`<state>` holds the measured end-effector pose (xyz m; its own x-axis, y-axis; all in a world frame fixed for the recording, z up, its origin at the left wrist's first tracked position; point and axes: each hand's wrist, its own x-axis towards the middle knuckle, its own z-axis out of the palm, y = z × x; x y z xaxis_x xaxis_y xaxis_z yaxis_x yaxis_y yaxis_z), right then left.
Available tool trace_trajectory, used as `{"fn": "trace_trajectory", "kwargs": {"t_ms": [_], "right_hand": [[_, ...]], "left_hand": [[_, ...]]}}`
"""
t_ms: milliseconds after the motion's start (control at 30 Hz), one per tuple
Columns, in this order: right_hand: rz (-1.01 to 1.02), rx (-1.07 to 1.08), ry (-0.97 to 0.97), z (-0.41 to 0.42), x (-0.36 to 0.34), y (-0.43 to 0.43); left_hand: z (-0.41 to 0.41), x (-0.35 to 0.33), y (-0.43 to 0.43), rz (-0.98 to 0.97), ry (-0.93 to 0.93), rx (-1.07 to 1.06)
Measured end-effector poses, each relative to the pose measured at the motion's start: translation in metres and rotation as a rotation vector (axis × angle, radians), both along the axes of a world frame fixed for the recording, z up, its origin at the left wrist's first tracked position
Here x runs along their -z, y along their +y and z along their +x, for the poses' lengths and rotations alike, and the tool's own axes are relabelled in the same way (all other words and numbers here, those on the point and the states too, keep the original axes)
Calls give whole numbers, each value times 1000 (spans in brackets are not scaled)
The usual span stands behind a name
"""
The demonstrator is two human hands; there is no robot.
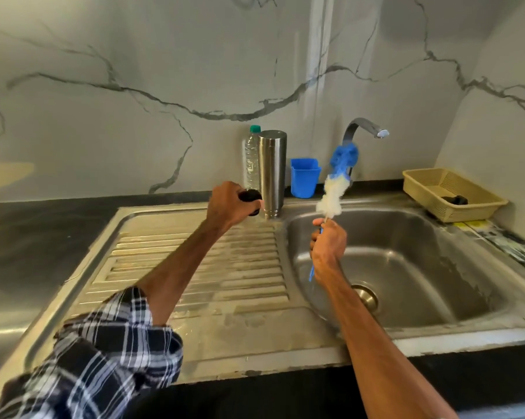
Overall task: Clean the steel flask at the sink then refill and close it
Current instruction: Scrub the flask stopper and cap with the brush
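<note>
Plaid sleeve (110, 352), then my left hand (228, 205) gripping a black cap (252, 197) beside the steel flask (271, 170); my right hand (329, 246) grips a brush (335, 186).

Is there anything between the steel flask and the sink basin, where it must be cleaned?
Nothing visible. The steel flask stands on the sink's edge just beside the basin. The blue cup is behind, at the wall; the right hand holds the brush over the basin.

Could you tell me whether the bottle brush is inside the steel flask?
No, the right hand holds the blue-and-white bottle brush over the steel sink basin, apart from the tall cylindrical steel flask.
</note>
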<state>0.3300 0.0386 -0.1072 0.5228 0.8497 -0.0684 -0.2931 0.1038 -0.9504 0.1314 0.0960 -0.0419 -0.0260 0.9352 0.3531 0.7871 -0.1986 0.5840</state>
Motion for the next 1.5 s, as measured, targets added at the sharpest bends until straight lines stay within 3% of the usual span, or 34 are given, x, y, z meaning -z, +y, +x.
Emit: {"fn": "trace_trajectory", "kwargs": {"t_ms": [533, 800, 967, 1133, 1267, 1433, 1500], "right_hand": [[-33, -4, -38, 0, 14, 12], [-56, -25, -25, 1, 12, 12], [-63, -32, -23, -1, 10, 13], [-66, -32, -14, 0, 9, 10], [-66, -34, -18, 2, 9, 10], [-69, -24, -80, 2, 10, 7], [-61, -1, -106, 0, 8, 2]], "left_hand": [[-1, 29, 66, -207, 376, -120], [-13, 40, 70, -152, 400, -72], [-42, 40, 70, -132, 269, -119], [-63, 45, 61, -266, 308, -47], [-68, 44, 55, -204, 236, -33], [-70, 33, 22, -60, 57, -54], [-63, 27, -3, -32, -146, -27]]}}
